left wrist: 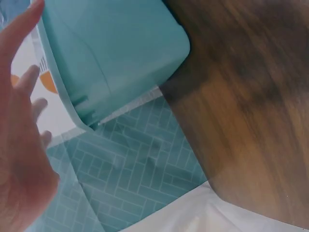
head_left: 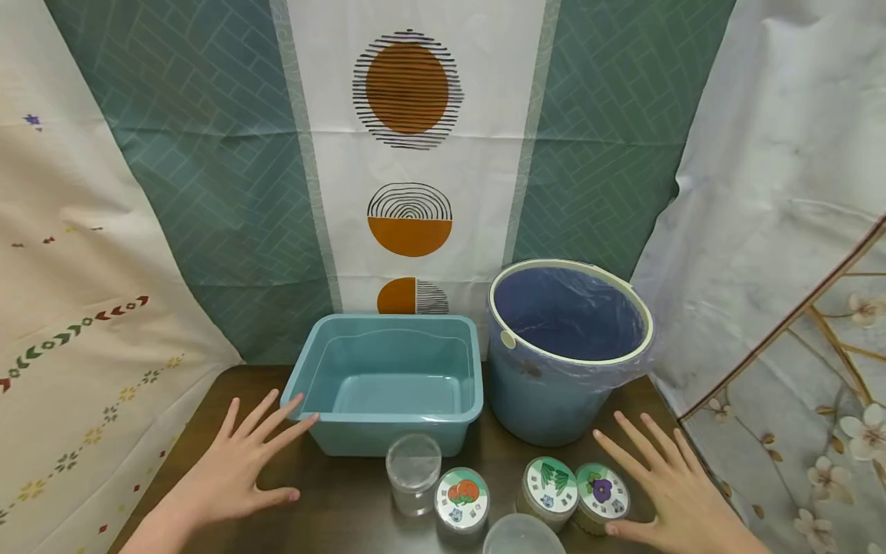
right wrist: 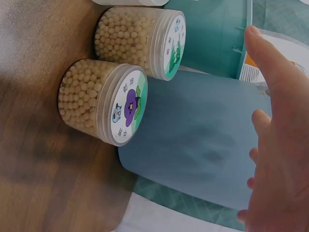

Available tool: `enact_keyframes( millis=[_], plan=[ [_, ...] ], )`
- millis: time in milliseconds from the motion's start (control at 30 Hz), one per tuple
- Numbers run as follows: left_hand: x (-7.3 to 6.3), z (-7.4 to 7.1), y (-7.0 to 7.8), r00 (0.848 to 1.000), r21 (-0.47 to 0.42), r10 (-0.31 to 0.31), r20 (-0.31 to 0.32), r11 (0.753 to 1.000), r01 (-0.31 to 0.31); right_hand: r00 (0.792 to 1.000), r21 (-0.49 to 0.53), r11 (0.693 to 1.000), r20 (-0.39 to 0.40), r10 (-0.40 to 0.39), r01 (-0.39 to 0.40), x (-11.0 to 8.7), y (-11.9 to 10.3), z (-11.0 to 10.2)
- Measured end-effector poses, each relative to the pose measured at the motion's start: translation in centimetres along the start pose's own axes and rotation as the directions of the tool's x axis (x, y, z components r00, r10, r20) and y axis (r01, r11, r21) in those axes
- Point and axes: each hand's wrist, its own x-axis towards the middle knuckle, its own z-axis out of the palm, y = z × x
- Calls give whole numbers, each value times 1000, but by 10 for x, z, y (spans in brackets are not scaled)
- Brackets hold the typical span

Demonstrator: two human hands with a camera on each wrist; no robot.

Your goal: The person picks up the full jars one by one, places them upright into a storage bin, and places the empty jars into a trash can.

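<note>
My left hand (head_left: pixel 231 469), fingers spread, hovers left of a teal plastic basin (head_left: pixel 394 438) and holds nothing. On the other side my right hand (head_left: pixel 671 492) spreads its fingers beside a jar with a purple flower label (head_left: pixel 602 492). Touching that jar is another with a green plant label (head_left: pixel 550 488); in the right wrist view both hold small beige balls (right wrist: pixel 79 94). Further left stands a jar with an orange-red label (head_left: pixel 462 496), next to a clear empty-looking container (head_left: pixel 414 469). A translucent round lid or container (head_left: pixel 524 538) is cut off at the bottom edge.
A blue bucket (head_left: pixel 547 404) with a pale rim and a clear plastic liner stands to the right of the basin. Patterned cloth (head_left: pixel 415 161) hangs behind the brown wooden table (head_left: pixel 332 508), with more cloth at both sides.
</note>
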Motion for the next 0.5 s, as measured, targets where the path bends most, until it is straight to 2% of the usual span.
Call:
enact_keyframes(
  millis=[233, 500],
  plan=[
    [8, -1, -9, 999, -98, -25, -36, 995, 21, 1000, 20, 1000, 13, -12, 12, 4, 0, 2],
    [17, 9, -16, 988, -242, -133, -74, 964, 112, 999, 31, 999, 11, -40, 39, 8, 2, 8]
  ],
)
